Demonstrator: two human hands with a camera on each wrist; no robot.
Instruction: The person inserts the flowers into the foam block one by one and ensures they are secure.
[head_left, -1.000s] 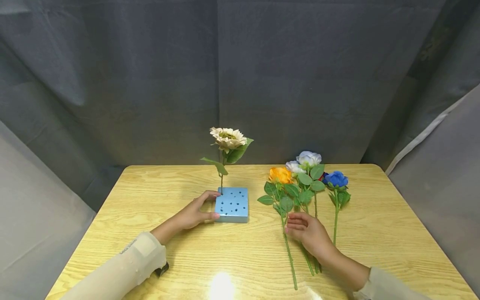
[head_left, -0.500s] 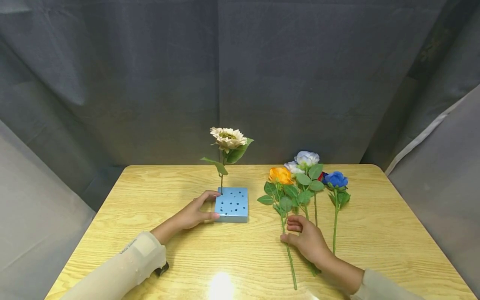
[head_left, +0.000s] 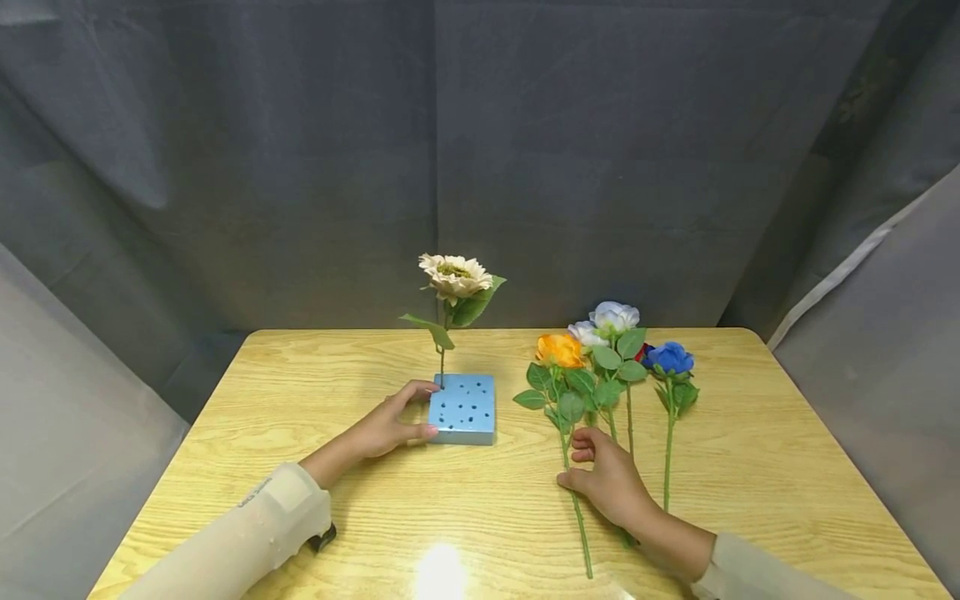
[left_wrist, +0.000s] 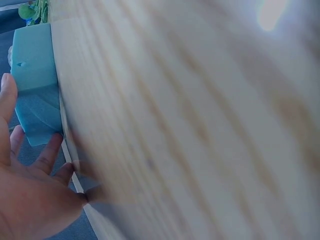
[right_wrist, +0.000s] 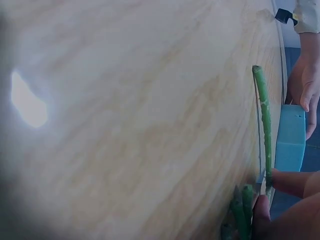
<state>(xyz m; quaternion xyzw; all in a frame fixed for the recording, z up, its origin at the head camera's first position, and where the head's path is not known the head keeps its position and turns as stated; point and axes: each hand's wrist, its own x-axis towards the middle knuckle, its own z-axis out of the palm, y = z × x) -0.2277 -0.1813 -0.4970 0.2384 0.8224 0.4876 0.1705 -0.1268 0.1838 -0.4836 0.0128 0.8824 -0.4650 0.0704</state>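
While the left hand (head_left: 386, 429) grips the left side of the blue holed block (head_left: 478, 398), a cream flower (head_left: 455, 277) stands upright in the hole at the block's far left corner. The right hand (head_left: 611, 487) pinches the stem of the orange flower (head_left: 560, 351), which lies on the table (head_left: 375, 533) beside pale blooms (head_left: 615, 317).

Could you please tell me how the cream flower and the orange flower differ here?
The cream flower stands upright in the blue block, while the orange flower lies along the table. The cream flower's head shows a greenish centre; the orange flower's looks rounded, with no centre visible. Both have green leaves.
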